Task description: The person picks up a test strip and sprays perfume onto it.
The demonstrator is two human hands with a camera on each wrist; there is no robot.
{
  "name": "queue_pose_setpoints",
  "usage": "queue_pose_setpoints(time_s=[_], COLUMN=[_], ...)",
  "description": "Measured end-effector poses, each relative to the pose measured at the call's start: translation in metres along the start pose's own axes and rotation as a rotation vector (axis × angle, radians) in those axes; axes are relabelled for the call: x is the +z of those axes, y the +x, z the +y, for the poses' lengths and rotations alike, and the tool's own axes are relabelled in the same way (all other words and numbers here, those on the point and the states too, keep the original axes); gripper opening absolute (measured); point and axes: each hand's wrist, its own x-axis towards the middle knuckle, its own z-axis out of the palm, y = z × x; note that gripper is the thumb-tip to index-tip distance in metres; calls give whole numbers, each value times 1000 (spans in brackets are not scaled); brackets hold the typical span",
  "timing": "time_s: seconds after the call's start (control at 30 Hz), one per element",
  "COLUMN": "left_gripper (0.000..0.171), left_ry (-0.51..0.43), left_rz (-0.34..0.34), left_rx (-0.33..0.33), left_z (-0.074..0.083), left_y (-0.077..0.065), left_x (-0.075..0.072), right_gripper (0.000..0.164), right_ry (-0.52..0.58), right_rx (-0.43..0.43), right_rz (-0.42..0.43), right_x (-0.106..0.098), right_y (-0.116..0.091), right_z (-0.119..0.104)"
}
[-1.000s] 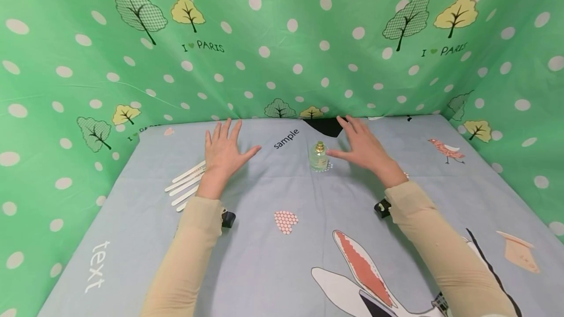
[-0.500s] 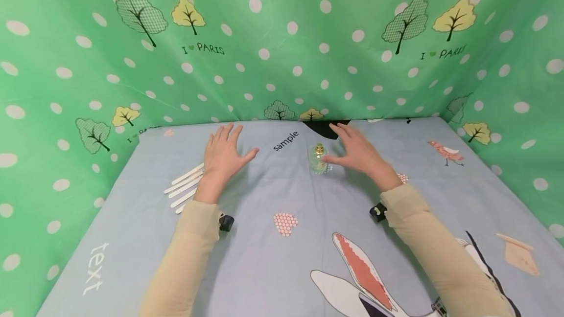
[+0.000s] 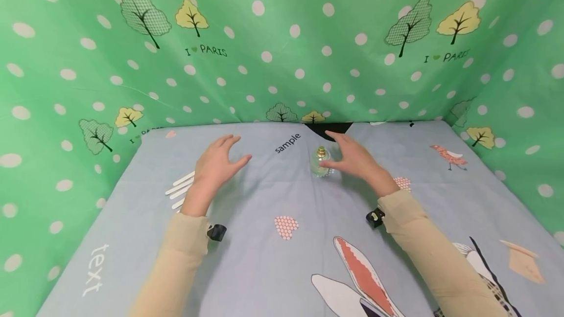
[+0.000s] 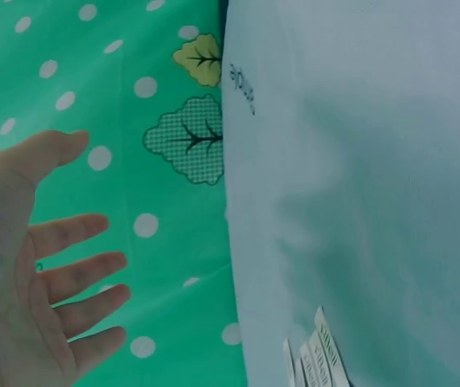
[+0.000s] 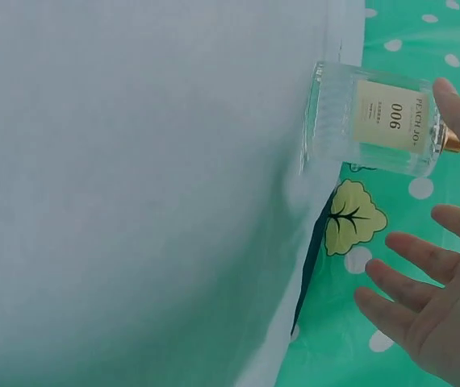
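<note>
A clear glass perfume bottle [image 3: 316, 161] with a gold neck stands upright on the cloth-covered table; its cream label [image 5: 391, 115] reads "006" in the right wrist view. The right hand [image 3: 358, 161] is beside it with fingers spread, the thumb overlapping the bottle in the head view. Whether the thumb touches the glass I cannot tell. Further left, the left hand [image 3: 215, 164] hovers with relaxed fingers and holds nothing. Several white flat strips [image 3: 179, 188] lie fanned out below it, partly hidden by the hand and wrist. Printed lettering shows on these strips [image 4: 327, 351] in the left wrist view.
A pale blue printed cloth [image 3: 255, 268] covers the table. Behind and at both sides hangs a green dotted curtain [image 3: 246, 28], meeting the table's back edge. Black camera mounts [image 3: 217, 232] sit at both wrists. The heart and rabbit ears are printed on the cloth.
The left hand has drawn back a little and to the left, covering more of the strips, its fingers bending slightly. The right hand has shifted left, its thumb overlapping the bottle more. The bottle stays put.
</note>
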Motion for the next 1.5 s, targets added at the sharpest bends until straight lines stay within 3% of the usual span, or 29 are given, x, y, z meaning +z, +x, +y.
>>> queue_pose_setpoints(time_s=[0.73, 0.97, 1.2, 1.5], left_gripper=[58, 58, 57, 55], left_ry=[-144, -189, -221, -337], left_rz=[3, 4, 20, 33], left_rx=[-84, -149, -159, -197], left_z=[-47, -65, -84, -107], left_y=[-51, -65, -79, -97], left_x=[-14, -14, -13, -13], right_gripper=[88, 87, 87, 85], right_ry=[92, 101, 117, 147], right_rx=[-28, -26, -29, -20], right_rz=[-10, -18, -18, -19], right_x=[10, 12, 9, 7], right_y=[-6, -5, -4, -3], right_z=[-12, -14, -14, -11])
